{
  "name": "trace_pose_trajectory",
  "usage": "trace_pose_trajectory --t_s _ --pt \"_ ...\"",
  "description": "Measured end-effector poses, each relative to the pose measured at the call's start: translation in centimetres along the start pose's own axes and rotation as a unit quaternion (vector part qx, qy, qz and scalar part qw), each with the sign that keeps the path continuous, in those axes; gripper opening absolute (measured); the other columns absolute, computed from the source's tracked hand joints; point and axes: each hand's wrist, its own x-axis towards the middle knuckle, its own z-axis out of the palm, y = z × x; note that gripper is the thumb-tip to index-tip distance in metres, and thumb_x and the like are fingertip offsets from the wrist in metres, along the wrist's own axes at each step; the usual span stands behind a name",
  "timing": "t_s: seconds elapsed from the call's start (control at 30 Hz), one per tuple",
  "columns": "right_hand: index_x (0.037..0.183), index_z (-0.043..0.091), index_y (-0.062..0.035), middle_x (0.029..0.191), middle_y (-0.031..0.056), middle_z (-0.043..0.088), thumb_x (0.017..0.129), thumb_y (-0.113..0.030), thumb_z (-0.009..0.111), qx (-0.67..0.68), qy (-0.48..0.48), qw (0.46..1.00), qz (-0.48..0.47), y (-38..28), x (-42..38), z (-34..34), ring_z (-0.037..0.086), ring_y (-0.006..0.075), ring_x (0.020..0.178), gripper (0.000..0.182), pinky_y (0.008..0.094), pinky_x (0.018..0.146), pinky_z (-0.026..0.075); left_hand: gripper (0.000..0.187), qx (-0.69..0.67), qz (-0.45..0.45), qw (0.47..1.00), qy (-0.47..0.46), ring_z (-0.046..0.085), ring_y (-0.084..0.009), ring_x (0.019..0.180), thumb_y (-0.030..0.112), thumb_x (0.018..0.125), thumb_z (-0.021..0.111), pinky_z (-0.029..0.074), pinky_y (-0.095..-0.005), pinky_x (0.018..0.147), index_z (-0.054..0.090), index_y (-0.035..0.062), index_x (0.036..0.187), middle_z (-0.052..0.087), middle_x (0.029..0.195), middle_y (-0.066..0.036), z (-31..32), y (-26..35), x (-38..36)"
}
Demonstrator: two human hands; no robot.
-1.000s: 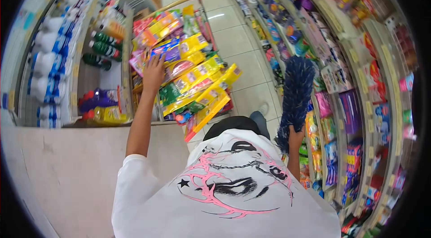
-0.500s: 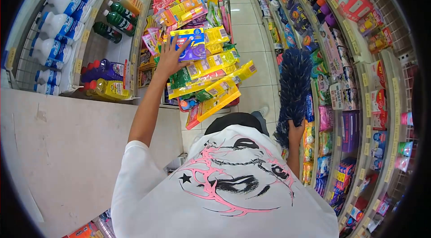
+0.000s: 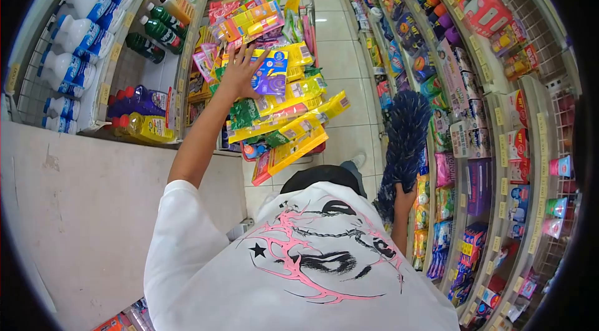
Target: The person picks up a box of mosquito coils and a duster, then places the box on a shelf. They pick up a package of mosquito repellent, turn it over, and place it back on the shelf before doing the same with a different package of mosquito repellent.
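Note:
My left hand point(image 3: 240, 76) lies with spread fingers over the left side of a blue, yellow and purple packet point(image 3: 272, 74). That packet rests on a heap of yellow and green packages point(image 3: 293, 106) in a shopping cart point(image 3: 310, 3) with a red-cornered handle. Several pink and orange packets point(image 3: 249, 22) are piled beyond the hand. On the right, my right hand point(image 3: 404, 199) is closed around the lower end of a fluffy dark blue duster point(image 3: 405, 137). The duster points forward beside the right shelves, and its handle is hidden.
Tall shelves point(image 3: 499, 144) of cleaning goods line the right side. Left shelves hold white bottles point(image 3: 68, 69), green bottles point(image 3: 163, 34) and a yellow bottle point(image 3: 150, 128). A pale panel point(image 3: 112, 206) stands at the near left. The tiled aisle point(image 3: 343, 63) runs ahead.
My left hand's fingers have slid further across the top of the packet. The duster has dropped slightly toward me. The whole view has shifted a little.

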Motion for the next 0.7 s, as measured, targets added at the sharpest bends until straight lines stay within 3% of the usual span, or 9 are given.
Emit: trace_pose_trajectory --t_s 0.17,0.27,0.43,0.5,0.53,0.57,0.6,0.63,0.7 --pt "0.123 0.052 0.0066 0.114 0.0119 0.062 0.076 -0.005 0.065 0.004 0.009 1.0 0.001 1.4 0.2 -0.4 0.058 0.0217 0.103 0.05 0.0306 0.095 0.042 0.131 -0.043 -0.006 0.999 -0.01 0.027 -0.0467 0.135 0.056 0.042 0.083 0.015 -0.0596 0.111 0.016 0.0284 0.151 0.029 0.145 -0.029 -1.4 1.0 0.1" --pt "0.118 0.056 0.0056 0.11 0.0101 0.063 0.077 -0.006 0.065 0.112 -0.024 0.991 0.069 -1.3 0.1 -1.0 0.059 0.0196 0.101 0.044 0.03 0.093 0.043 0.113 -0.106 -0.048 0.992 0.043 0.028 -0.0491 0.131 0.052 0.049 0.077 0.018 -0.06 0.11 0.026 0.0321 0.148 0.032 0.138 -0.031 -2.1 1.9 -0.7" --pt "0.114 0.059 0.0051 0.105 0.0078 0.064 0.079 -0.011 0.066 0.122 -0.032 0.991 0.04 -1.3 0.9 -2.1 0.059 0.0183 0.095 0.039 0.0291 0.091 0.044 0.109 -0.165 -0.108 0.976 0.096 0.033 -0.0478 0.127 0.052 0.053 0.077 0.025 -0.0571 0.107 0.027 0.0309 0.148 0.032 0.138 -0.029 -3.5 3.5 -2.1" --pt "0.114 0.059 0.0049 0.106 0.0078 0.064 0.079 -0.015 0.066 0.107 -0.096 0.984 0.109 -2.9 1.4 -3.2 0.059 0.0181 0.095 0.041 0.0281 0.09 0.044 0.103 -0.428 -0.164 0.885 0.079 0.04 -0.0425 0.123 0.051 0.061 0.076 0.033 -0.0495 0.104 0.028 0.0274 0.148 0.04 0.13 -0.028 -4.5 4.8 -2.6" --pt "0.114 0.059 0.0054 0.107 0.0078 0.063 0.081 -0.021 0.067 0.098 -0.131 0.976 0.143 -4.2 1.9 -3.6 0.059 0.018 0.094 0.044 0.0283 0.089 0.044 0.095 -0.523 -0.153 0.836 0.063 0.046 -0.0368 0.12 0.05 0.07 0.073 0.038 -0.0429 0.102 0.029 0.0179 0.148 0.047 0.127 -0.023 -4.3 5.4 -2.9" --pt "0.114 0.059 0.0054 0.107 0.0078 0.063 0.081 -0.021 0.067 0.095 -0.137 0.975 0.145 -6.9 2.1 -3.7 0.059 0.018 0.094 0.044 0.0283 0.089 0.044 0.095 -0.523 -0.159 0.835 0.061 0.046 -0.0368 0.12 0.05 0.07 0.073 0.038 -0.0429 0.102 0.029 0.0179 0.148 0.047 0.127 -0.023 -3.5 6.4 -3.6" --pt "0.116 0.058 0.0059 0.111 0.0086 0.062 0.082 -0.02 0.068 0.147 -0.143 0.96 0.193 -10.1 1.9 -3.5 0.058 0.018 0.098 0.044 0.0289 0.091 0.043 0.094 -0.733 -0.181 0.655 0.02 0.048 -0.0361 0.12 0.052 0.072 0.071 0.039 -0.0422 0.103 0.029 0.0134 0.147 0.048 0.13 -0.021 -2.1 7.9 -4.8" --pt "0.118 0.057 0.0063 0.115 0.0093 0.062 0.083 -0.02 0.069 0.197 -0.147 0.939 0.241 -11.7 1.7 -3.3 0.057 0.0179 0.101 0.045 0.0295 0.093 0.043 0.093 -0.886 -0.189 0.423 -0.018 0.049 -0.0355 0.121 0.053 0.075 0.069 0.039 -0.0415 0.103 0.029 0.0089 0.146 0.049 0.132 -0.018 -1.2 9.5 -6.0" --pt "0.119 0.057 0.0067 0.114 0.0091 0.062 0.084 -0.022 0.072 0.161 -0.182 0.951 0.191 -11.8 1.7 -3.4 0.059 0.0174 0.099 0.048 0.0293 0.091 0.044 0.095 -0.953 -0.198 0.23 -0.007 0.045 -0.036 0.126 0.06 0.074 0.066 0.036 -0.0451 0.108 0.031 0.0053 0.144 0.043 0.142 -0.014 -1.1 13.3 -7.9"
